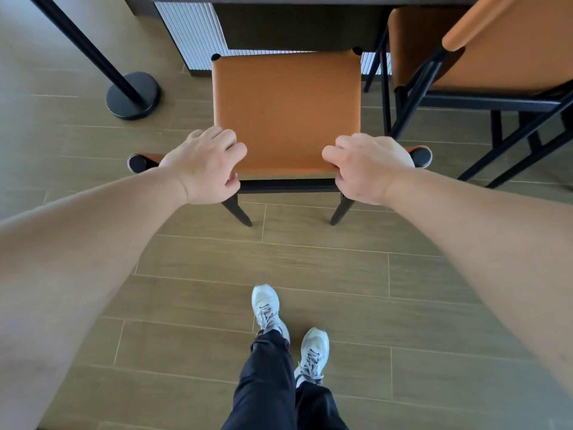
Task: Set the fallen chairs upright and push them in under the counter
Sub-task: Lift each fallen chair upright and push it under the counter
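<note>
Risk points, left to right:

- Post base (133,96): near the chair's left side. Sideways drift while pushing could strike it.
- Left hand (204,164): closed over backrest rail (148,161).
- Chair (286,113): upright, front edge just at the counter (297,29), not yet fully under. Uneven push could skew it.
- Right hand (369,166): closed over same rail.
- Second chair (483,54): just beside. Legs could snag.

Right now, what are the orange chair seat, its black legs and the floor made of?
The seat looks like smooth orange leather or imitation; it is matte, tightly stretched. The legs look like black-painted metal or wood; I cannot tell which. The floor looks like wood-grain planks, maybe tile, given pale joint lines.
</note>
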`<state>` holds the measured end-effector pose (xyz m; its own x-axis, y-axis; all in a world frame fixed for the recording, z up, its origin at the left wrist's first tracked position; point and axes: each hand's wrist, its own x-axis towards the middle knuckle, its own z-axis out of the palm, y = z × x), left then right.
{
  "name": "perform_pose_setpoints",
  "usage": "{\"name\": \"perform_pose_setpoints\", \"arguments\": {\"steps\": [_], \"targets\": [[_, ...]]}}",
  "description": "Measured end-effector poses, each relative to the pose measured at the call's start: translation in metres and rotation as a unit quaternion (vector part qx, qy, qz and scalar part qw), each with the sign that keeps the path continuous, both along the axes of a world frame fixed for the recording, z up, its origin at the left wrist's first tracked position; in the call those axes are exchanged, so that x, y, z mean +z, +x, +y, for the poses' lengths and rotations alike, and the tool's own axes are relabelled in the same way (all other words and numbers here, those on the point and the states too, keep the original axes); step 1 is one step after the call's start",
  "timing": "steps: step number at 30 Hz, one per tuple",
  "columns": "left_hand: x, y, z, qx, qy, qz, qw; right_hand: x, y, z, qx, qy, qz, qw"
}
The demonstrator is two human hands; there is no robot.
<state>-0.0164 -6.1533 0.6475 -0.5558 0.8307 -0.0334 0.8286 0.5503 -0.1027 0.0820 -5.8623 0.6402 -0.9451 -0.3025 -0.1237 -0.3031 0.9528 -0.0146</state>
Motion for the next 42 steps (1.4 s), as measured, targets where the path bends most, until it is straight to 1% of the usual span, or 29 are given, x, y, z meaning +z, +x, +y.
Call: {"name": "perform_pose_setpoints", "arguments": {"steps": [9, 17, 24, 28, 34, 37, 42], "targets": [[0.008, -0.050, 0.018, -0.003, -0.003, -0.014, 1.000, 0.002, -0.052, 0.018, -0.020, 0.005, -0.008, 1.000], [0.016, -0.105, 0.038, -0.010, -0.014, -0.049, 0.999, 0.004, -0.103, 0.031, -0.047, 0.003, -0.017, 0.999], [0.016, -0.110, 0.039, -0.004, -0.007, -0.078, 0.997, 0.004, -0.110, 0.032, -0.088, -0.012, -0.036, 0.995], [0.013, -0.111, 0.038, -0.009, 0.007, -0.077, 0.997, 0.006, -0.108, 0.030, -0.090, -0.016, -0.046, 0.995], [0.012, -0.112, 0.034, -0.057, 0.035, -0.088, 0.994, 0.012, -0.107, 0.027, -0.108, -0.020, -0.063, 0.992], [0.010, -0.112, 0.032, -0.054, 0.042, -0.076, 0.995, 0.015, -0.107, 0.025, -0.119, -0.019, -0.062, 0.991], [0.010, -0.112, 0.032, -0.040, -0.003, -0.066, 0.997, 0.019, -0.107, 0.025, -0.118, -0.015, -0.062, 0.991]]}}
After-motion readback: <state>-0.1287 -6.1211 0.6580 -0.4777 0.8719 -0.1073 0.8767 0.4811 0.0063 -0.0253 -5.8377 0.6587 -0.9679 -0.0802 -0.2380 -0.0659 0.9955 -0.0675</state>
